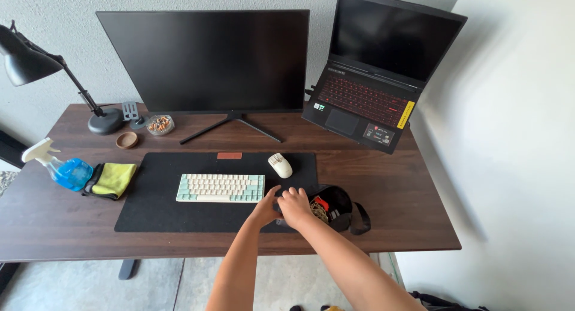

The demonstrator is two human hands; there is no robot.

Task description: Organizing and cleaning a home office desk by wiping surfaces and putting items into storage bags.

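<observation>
Two hands together near the desk's (383,185) front edge, right of centre: left hand (265,209) loosely curled, fingertips touching the black desk mat's (150,212) right end just beside the keyboard (220,187); right hand (294,206) curled at the rim of the open black pouch (340,208), grip on anything hidden from view. Pouch lying at the mat's front right corner, cables and a red item visible inside. White mouse (280,165) just behind the hands. Monitor (206,59) and open laptop (374,77) along the back edge. Spray bottle (63,169) and yellow cloth (114,179) at the left edge.
</observation>
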